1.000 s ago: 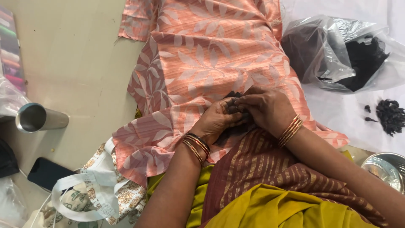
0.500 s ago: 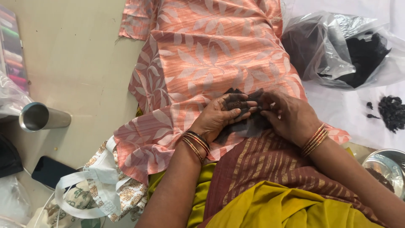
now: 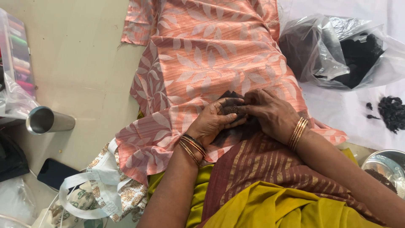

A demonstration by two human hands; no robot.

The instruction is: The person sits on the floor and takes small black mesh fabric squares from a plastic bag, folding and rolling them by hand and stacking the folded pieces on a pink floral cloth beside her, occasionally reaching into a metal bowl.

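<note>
A small dark bundle (image 3: 231, 110) sits on the peach leaf-print cloth (image 3: 202, 63) spread over her lap, pinched between both hands. The left hand (image 3: 215, 122) curls its fingers around it; the right hand (image 3: 270, 112) presses in from the other side. A steel tumbler (image 3: 48, 120) lies on the floor, well apart to the left.

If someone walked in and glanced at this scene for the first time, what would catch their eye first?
Probably the peach leaf-patterned cloth spread down the middle, with the left hand and right hand meeting on a small dark piece at its lower edge, bangles on both wrists. Next, the clear plastic bag of black material at upper right, and the steel tumbler lying on its side at left.
</note>
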